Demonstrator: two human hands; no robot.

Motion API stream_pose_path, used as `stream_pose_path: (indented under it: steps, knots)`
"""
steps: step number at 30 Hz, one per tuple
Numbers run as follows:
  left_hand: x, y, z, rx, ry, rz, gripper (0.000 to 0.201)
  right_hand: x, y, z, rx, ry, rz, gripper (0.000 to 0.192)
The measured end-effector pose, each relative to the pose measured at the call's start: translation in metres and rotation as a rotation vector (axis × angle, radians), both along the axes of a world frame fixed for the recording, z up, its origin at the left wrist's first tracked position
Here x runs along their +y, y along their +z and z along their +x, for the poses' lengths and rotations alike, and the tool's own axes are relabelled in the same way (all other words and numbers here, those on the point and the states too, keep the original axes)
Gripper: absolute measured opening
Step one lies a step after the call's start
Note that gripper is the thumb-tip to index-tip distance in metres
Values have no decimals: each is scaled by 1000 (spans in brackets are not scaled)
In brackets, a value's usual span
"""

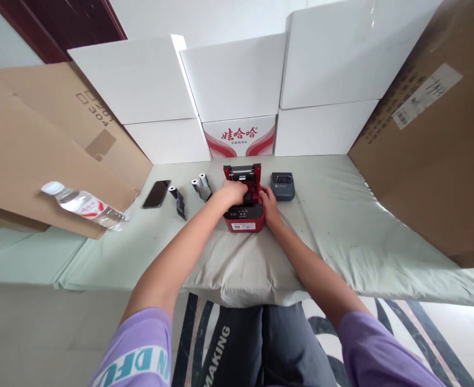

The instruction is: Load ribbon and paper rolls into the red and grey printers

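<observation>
A red and black label printer (245,224) sits on the cloth-covered surface in front of me, its lid (242,171) raised. My left hand (234,192) reaches into the printer's open bay from the left. Its fingers are curled beside a dark round part; what they hold is hidden. With my right hand (269,205) I grip the printer's right side, thumb near the upper edge. Close by on the right stands a small dark grey device (282,186). To the left lie a dark paper roll (177,202) with a loose strip and two more rolls (202,186).
A black phone (156,194) lies farther left, and a clear water bottle (89,206) stands near a brown cardboard box (55,140). White boxes (237,75) line the back. Another large brown box (434,145) borders the right. The pale green cloth (341,226) ends at the front edge.
</observation>
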State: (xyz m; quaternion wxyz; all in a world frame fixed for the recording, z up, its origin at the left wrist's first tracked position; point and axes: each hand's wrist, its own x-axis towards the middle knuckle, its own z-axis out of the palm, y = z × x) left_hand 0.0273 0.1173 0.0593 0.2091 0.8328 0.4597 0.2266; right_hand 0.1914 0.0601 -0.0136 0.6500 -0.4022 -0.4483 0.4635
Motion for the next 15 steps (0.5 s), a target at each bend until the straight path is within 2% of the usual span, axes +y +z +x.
stream_pose_path:
  steps: [2,4,9,12,15]
  knots:
    - [-8,13,-4,166,-14,-29,25,-1,1,0,-7,2,-1,39]
    - [-21,31,-9,206,-18,-20,17,-1,2,0,-8,1,-7,39]
    - [-57,74,-34,-37,-16,-28,34,-3,3,-1,10,-1,-14,40]
    - [-75,86,-66,-158,-18,-94,48,-4,4,-2,37,4,-29,41]
    - [-91,86,-107,-286,107,-217,54,-4,6,-2,30,-8,-21,39]
